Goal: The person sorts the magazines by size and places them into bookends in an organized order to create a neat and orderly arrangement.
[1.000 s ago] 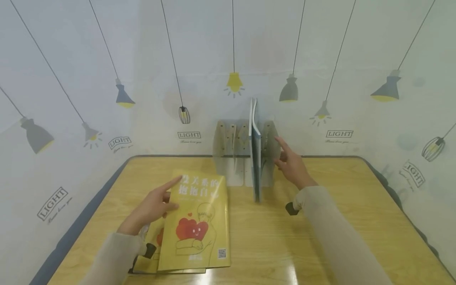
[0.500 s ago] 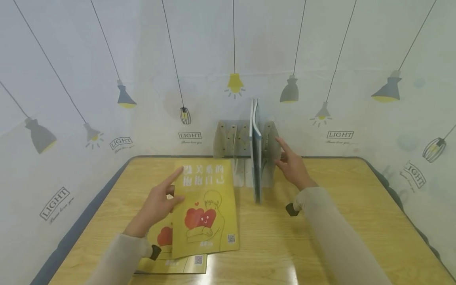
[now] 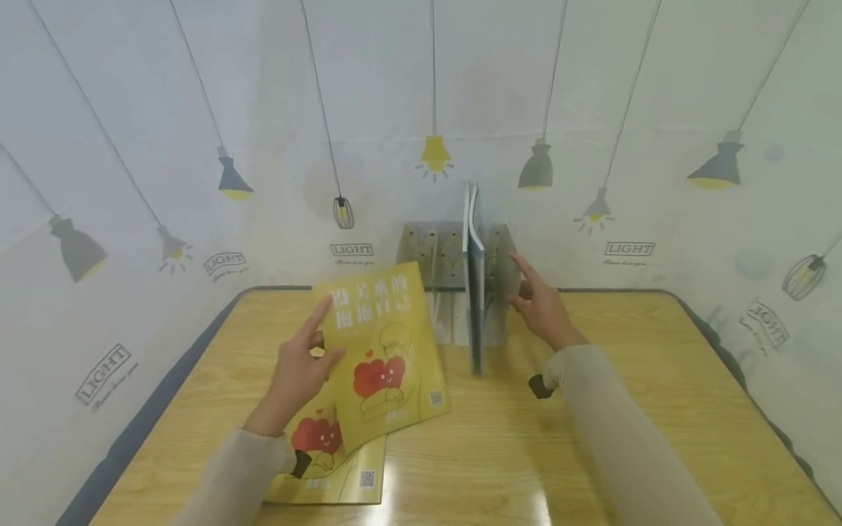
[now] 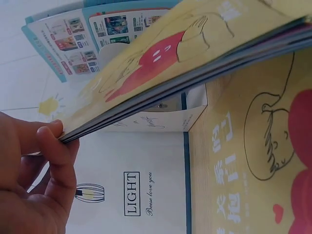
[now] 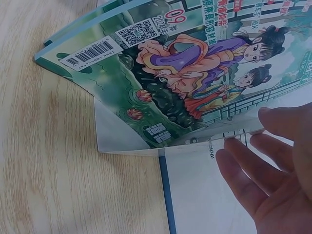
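"Numbers first: what shows left of centre?"

"Two yellow booklets. An upper booklet [image 3: 388, 343] is raised, one edge pinched between thumb and fingers of the left hand [image 3: 296, 376]. A lower booklet [image 3: 342, 475] lies partly beneath, lower left of centre, on one wooden table [image 3: 500, 438]."

"And the right hand [image 3: 546, 310]?"

"Right of centre, pinching one side panel [image 3: 505, 267] of one metal rack [image 3: 444, 256]."

"How many magazines in it?"

"Two blue-edged magazines [image 3: 476, 307], upright, mid-frame. In the right wrist view, one cover bears two painted figures [image 5: 204, 63], upper middle."
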`<act>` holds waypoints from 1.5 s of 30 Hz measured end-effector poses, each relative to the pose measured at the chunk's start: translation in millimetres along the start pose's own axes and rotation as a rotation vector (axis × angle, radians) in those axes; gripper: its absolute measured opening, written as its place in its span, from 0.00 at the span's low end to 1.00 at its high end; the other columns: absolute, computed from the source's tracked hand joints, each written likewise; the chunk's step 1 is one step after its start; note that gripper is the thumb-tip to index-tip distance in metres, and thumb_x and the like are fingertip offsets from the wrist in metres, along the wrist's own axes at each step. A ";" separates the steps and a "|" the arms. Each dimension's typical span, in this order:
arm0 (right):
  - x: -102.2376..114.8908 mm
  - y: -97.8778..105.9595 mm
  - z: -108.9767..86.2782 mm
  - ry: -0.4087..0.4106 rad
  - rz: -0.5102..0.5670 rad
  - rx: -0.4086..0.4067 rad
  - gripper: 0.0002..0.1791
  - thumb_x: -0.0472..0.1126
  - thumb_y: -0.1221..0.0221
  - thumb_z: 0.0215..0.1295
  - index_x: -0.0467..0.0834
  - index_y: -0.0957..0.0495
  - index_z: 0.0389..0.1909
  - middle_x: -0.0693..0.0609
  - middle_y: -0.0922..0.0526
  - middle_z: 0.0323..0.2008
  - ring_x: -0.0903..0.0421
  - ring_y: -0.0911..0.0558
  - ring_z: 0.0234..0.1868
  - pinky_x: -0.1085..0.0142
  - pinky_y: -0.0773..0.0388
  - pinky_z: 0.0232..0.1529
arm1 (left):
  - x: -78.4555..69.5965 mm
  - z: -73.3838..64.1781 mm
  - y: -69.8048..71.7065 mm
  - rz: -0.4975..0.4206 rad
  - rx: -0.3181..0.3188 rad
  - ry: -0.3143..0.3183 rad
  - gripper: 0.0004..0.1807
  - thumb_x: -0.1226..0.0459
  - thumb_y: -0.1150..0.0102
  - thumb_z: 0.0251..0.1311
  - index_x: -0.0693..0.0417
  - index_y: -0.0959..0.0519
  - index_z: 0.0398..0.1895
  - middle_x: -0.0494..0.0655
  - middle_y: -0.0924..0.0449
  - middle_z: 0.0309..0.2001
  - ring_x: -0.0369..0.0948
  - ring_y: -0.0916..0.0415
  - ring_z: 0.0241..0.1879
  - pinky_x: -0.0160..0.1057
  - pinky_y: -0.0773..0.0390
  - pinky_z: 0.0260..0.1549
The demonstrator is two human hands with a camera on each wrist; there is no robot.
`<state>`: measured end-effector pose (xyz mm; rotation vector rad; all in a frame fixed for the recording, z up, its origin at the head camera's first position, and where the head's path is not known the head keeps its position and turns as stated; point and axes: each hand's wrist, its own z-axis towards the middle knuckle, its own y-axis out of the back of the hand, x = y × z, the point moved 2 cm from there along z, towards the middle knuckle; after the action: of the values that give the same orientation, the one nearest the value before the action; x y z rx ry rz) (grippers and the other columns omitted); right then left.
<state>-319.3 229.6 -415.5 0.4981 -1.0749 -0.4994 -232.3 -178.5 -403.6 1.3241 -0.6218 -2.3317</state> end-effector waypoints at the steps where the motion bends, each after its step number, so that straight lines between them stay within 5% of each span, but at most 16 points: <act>1: -0.3 0.3 0.1 -0.007 0.001 0.000 0.48 0.29 0.39 0.64 0.62 0.52 0.77 0.32 0.20 0.49 0.41 0.17 0.44 0.50 0.19 0.38 | -0.7 0.9 -1.0 0.005 -0.019 -0.012 0.49 0.73 0.35 0.58 0.34 0.48 0.77 0.48 0.25 0.22 0.41 0.28 0.09 0.36 0.25 0.11; 6: -0.6 1.2 0.8 -0.022 -0.004 0.008 0.48 0.29 0.39 0.64 0.62 0.52 0.77 0.32 0.19 0.49 0.43 0.16 0.42 0.53 0.19 0.37 | -2.6 2.8 -5.6 0.007 -0.071 0.010 0.50 0.72 0.35 0.59 0.28 0.50 0.76 0.47 0.38 0.18 0.37 0.33 0.06 0.36 0.25 0.10; 12: 0.9 0.5 -0.7 -0.020 0.007 0.003 0.48 0.28 0.39 0.64 0.61 0.52 0.77 0.32 0.19 0.49 0.44 0.16 0.39 0.54 0.19 0.36 | -6.7 2.2 -9.3 0.024 -0.064 0.089 0.49 0.66 0.36 0.62 0.19 0.53 0.75 0.49 0.35 0.21 0.38 0.38 0.06 0.36 0.31 0.07; 16: 0.7 -1.0 -0.3 -0.008 0.014 -0.007 0.48 0.26 0.40 0.63 0.59 0.51 0.77 0.32 0.19 0.48 0.44 0.16 0.37 0.54 0.19 0.34 | -12.0 3.4 -10.5 0.084 -0.090 0.080 0.48 0.63 0.36 0.63 0.19 0.54 0.75 0.47 0.33 0.23 0.36 0.42 0.07 0.34 0.36 0.06; 24: -0.2 -1.4 -0.5 0.008 0.008 -0.011 0.47 0.27 0.40 0.64 0.56 0.50 0.77 0.33 0.18 0.46 0.46 0.17 0.33 0.55 0.20 0.33 | -16.0 12.2 -19.7 0.157 -0.232 -0.097 0.48 0.70 0.34 0.58 0.36 0.49 0.77 0.44 0.30 0.20 0.33 0.40 0.07 0.33 0.34 0.08; 33: -1.4 -2.1 0.4 0.005 0.002 -0.017 0.47 0.27 0.39 0.63 0.57 0.50 0.77 0.34 0.17 0.46 0.47 0.16 0.33 0.56 0.20 0.32 | -21.1 19.7 -29.9 0.221 -0.382 -0.282 0.46 0.77 0.31 0.51 0.53 0.40 0.74 0.54 0.22 0.25 0.40 0.29 0.16 0.35 0.27 0.13; 45: 0.6 -0.9 -0.6 0.001 0.016 -0.026 0.47 0.26 0.40 0.63 0.56 0.50 0.77 0.31 0.19 0.46 0.44 0.16 0.36 0.57 0.18 0.34 | -29.0 24.2 -38.9 0.274 -0.419 -0.313 0.41 0.77 0.33 0.52 0.58 0.37 0.72 0.55 0.22 0.28 0.45 0.27 0.22 0.38 0.25 0.15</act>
<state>-318.6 228.6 -415.8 0.4669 -1.0692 -0.4982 -243.8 -126.4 -393.7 0.6539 -0.3457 -2.2879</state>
